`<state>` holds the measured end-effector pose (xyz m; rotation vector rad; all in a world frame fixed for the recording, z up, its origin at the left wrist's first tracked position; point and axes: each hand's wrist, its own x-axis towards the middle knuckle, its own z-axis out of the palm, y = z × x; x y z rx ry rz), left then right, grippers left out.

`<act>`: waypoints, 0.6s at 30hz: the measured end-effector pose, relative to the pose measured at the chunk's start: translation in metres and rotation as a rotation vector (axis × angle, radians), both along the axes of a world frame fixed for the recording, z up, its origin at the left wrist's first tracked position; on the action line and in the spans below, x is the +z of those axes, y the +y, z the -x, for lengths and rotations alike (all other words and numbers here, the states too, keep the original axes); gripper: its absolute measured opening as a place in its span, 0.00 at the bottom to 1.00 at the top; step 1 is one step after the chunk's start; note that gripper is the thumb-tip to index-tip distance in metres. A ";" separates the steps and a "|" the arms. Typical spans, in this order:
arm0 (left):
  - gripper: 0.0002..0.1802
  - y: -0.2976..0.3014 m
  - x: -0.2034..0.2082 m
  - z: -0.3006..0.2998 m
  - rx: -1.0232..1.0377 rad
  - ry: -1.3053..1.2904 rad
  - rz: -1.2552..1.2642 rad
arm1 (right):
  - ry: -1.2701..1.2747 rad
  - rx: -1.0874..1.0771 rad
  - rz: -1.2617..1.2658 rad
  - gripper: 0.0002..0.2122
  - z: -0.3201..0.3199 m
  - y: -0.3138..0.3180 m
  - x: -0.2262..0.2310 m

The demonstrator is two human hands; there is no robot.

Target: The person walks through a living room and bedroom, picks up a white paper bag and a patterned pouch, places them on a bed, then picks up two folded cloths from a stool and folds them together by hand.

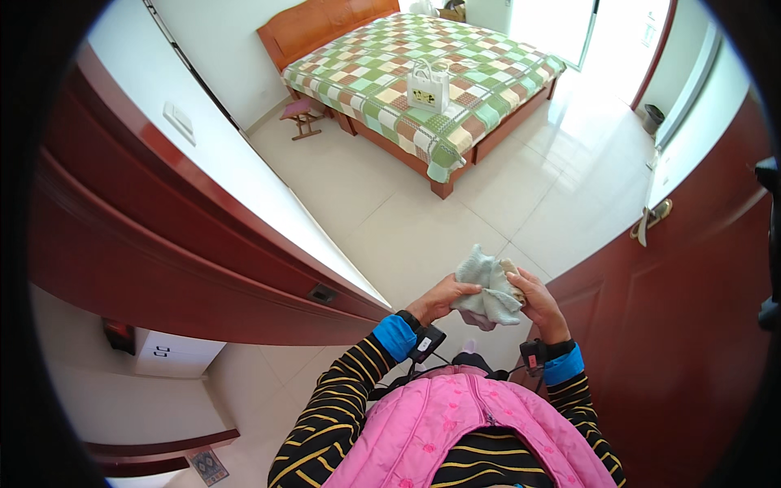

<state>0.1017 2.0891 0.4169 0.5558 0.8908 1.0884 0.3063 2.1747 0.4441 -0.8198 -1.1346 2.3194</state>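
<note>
Pale tiled floor [390, 220] spreads before me, open between my hands and the bed [498, 145], which stands well apart ahead under a checked green, brown and cream quilt [350, 69]. A dark red door [675, 325] stands to my right and a dark red door frame [163, 252] to my left; the open room lies straight ahead between their edges. A small stool [301, 110] with a pink seat stands by the bed, and a white bag [425, 91] sits upright on the quilt.

I hold a cloth [498, 306] up in front of me, above the floor. Its long axis slants from upper left to lower right, and one loose corner points away from me, toward the bed. It is pale blue-green, bunched and creased, with beige showing at the right and dull mauve beneath; I cannot tell if these are separate pieces.

My left hand [438, 298] grips its left edge, thumb on top; my right hand [541, 302] grips the right edge. The fingers underneath are mostly hidden.
</note>
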 end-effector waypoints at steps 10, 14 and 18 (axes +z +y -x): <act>0.24 0.057 0.006 0.027 0.413 -0.298 0.032 | 0.083 -0.106 0.012 0.14 -0.013 0.121 0.002; 0.25 0.068 0.022 0.035 0.482 -0.310 -0.011 | 0.106 -0.173 0.012 0.12 -0.024 0.154 -0.015; 0.22 0.081 0.041 0.030 0.509 -0.312 0.022 | 0.086 -0.128 0.081 0.11 -0.018 0.165 -0.044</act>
